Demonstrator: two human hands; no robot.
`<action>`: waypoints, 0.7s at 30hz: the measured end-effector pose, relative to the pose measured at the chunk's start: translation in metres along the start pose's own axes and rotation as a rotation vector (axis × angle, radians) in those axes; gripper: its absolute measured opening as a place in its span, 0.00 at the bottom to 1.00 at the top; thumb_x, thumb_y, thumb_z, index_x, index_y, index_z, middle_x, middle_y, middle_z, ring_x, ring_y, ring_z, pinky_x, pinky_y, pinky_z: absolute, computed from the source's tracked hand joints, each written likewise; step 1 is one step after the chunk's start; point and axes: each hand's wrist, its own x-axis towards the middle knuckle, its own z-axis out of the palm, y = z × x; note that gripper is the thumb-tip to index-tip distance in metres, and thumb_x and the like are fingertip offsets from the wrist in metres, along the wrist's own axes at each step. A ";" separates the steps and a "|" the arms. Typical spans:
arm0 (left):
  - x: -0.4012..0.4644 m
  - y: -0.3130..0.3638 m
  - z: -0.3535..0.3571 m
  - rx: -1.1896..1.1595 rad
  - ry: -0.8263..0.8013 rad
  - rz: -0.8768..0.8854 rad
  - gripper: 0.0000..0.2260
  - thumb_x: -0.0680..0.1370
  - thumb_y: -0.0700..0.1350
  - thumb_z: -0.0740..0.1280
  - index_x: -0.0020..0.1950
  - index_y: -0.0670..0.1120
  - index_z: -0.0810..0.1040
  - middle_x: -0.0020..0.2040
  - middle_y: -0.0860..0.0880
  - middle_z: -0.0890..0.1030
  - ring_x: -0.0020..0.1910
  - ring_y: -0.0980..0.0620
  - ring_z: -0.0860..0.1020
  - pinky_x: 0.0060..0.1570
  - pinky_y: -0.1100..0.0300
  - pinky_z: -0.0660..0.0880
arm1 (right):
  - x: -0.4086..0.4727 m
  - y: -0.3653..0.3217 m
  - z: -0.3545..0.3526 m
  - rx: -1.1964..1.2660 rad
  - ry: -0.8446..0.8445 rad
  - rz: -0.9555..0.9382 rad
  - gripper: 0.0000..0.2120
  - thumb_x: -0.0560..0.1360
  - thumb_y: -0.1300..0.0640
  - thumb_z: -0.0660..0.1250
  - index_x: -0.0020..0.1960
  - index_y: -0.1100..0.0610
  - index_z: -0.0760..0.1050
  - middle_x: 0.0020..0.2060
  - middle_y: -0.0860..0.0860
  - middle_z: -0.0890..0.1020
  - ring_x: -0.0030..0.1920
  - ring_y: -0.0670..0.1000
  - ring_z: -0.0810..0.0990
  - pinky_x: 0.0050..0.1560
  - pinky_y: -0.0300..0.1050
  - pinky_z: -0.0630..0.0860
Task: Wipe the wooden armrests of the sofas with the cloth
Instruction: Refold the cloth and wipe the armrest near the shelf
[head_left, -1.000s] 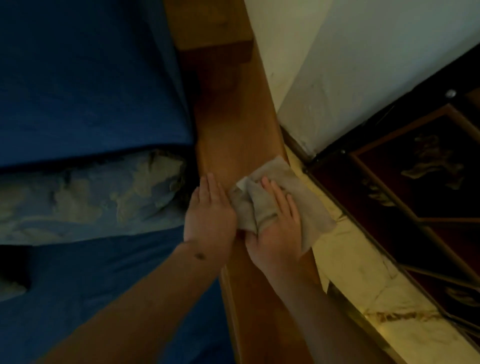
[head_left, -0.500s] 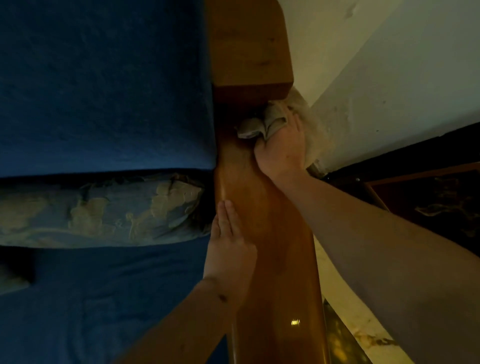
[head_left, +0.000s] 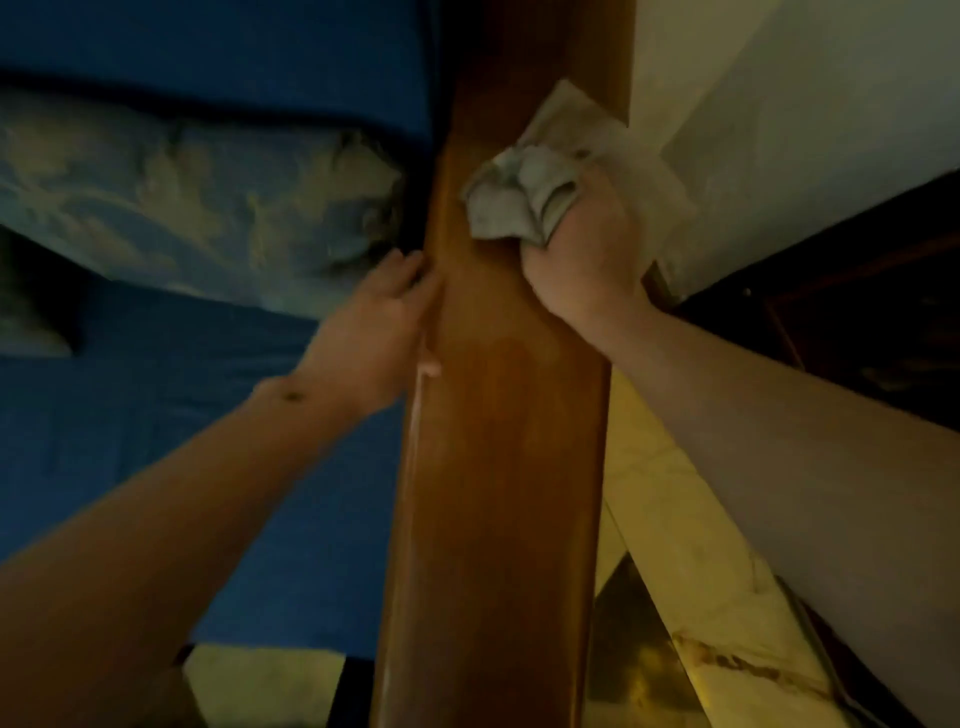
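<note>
A long glossy wooden armrest (head_left: 498, 467) runs up the middle of the view beside a blue sofa seat (head_left: 156, 415). My right hand (head_left: 582, 260) grips a bunched grey cloth (head_left: 519, 202) and presses it on the right side of the armrest's top, partway along. A loose corner of the cloth hangs over the armrest's right edge. My left hand (head_left: 374, 332) rests flat against the armrest's left edge, fingers straight, its thumb lying on the wood.
A patterned blue cushion (head_left: 197, 197) lies on the sofa against the armrest. A pale wall (head_left: 805, 104) stands to the right. Dark wooden furniture (head_left: 857, 312) sits at the far right, above a marble floor (head_left: 675, 519).
My right hand has drawn the cloth back from the armrest's far end toward me. My left hand has slid from the top of the armrest to its left edge.
</note>
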 end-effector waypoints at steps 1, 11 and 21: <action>-0.022 -0.001 0.016 -0.136 0.082 -0.041 0.41 0.73 0.45 0.77 0.81 0.45 0.60 0.81 0.40 0.61 0.80 0.40 0.59 0.77 0.49 0.55 | -0.035 0.001 0.007 0.017 0.004 -0.037 0.33 0.75 0.51 0.73 0.77 0.55 0.69 0.72 0.54 0.76 0.73 0.56 0.73 0.77 0.53 0.67; -0.307 0.072 0.175 -0.658 0.222 -0.612 0.23 0.78 0.40 0.70 0.73 0.50 0.73 0.64 0.53 0.75 0.63 0.54 0.75 0.63 0.55 0.74 | -0.351 -0.020 0.006 0.373 -0.331 -0.225 0.33 0.69 0.60 0.69 0.75 0.54 0.72 0.72 0.47 0.77 0.76 0.46 0.70 0.79 0.52 0.63; -0.449 0.068 0.142 -1.176 0.451 -1.176 0.14 0.79 0.57 0.69 0.61 0.54 0.77 0.58 0.53 0.82 0.56 0.54 0.80 0.49 0.59 0.76 | -0.436 -0.176 -0.036 1.236 -0.875 1.121 0.16 0.80 0.56 0.63 0.61 0.63 0.82 0.48 0.58 0.89 0.49 0.60 0.88 0.48 0.49 0.84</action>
